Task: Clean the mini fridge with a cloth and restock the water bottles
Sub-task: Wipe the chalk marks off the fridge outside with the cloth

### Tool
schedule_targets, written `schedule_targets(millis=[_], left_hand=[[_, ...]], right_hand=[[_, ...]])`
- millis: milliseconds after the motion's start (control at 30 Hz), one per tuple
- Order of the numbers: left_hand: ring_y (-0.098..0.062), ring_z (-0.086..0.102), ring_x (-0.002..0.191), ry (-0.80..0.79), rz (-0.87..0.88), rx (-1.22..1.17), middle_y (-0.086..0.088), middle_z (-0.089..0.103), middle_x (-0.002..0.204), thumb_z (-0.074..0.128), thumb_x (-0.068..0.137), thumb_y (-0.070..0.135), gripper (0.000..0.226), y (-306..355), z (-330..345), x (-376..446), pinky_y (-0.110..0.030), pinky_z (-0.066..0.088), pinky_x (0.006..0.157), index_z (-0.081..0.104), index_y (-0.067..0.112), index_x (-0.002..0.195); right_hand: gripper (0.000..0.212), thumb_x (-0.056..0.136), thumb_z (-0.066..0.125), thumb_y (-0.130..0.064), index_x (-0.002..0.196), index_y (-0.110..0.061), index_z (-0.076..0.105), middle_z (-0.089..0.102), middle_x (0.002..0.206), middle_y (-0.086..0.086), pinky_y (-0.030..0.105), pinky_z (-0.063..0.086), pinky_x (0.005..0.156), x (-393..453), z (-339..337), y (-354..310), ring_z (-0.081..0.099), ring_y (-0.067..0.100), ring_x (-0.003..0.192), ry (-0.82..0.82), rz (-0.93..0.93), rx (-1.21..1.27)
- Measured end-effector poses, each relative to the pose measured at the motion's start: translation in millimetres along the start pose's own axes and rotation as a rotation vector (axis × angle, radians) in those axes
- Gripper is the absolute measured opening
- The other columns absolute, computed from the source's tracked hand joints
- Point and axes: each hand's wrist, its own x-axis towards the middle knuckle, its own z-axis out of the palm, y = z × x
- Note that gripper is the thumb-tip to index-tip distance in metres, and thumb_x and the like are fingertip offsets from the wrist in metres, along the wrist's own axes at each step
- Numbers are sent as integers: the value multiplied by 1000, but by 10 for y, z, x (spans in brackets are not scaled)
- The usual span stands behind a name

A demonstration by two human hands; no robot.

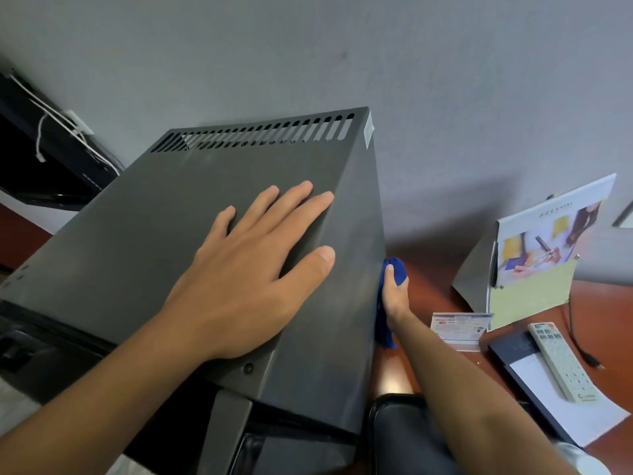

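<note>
Head view | mini fridge (191,214) on desk (428,269): rigid metal box, judged heavy, smooth, best steadied from top | my left hand (253,265) flat on top, fingers spread | my right hand (395,296) grips soft blue cloth (394,269) against right side panel | bottles unseen.

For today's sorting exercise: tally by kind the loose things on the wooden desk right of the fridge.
Remote control: 1
Standing brochure: 1
Small card stand: 1
Dark folder with paper: 1
Total: 4
</note>
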Motion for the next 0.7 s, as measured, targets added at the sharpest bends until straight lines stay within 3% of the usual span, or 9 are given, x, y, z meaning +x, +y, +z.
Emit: schedule_targets(millis=[333,500,700], left_hand=[[8,-9,151,-29,-21,13,36,-1,163,20,87,71,71,0,5,3,-45,-1,127,8,56,155],[6,-9,152,-48,-27,23,35,-2,164,23,87,68,72,14,6,2,-44,-3,127,8,55,156],[1,-6,154,-47,-19,44,31,-1,166,23,88,68,71,-28,11,19,-47,-1,127,8,55,156]], right_hand=[[71,92,51,-66,153,-33,35,54,144,-9,43,38,117,-804,-115,609,52,18,131,33,20,-23],[66,90,55,-66,147,-36,43,59,138,-13,41,40,117,-1207,-166,835,56,13,128,53,6,15],[66,88,52,-70,145,-36,46,62,137,-7,42,41,113,-1585,-210,880,57,22,127,75,57,-102]])
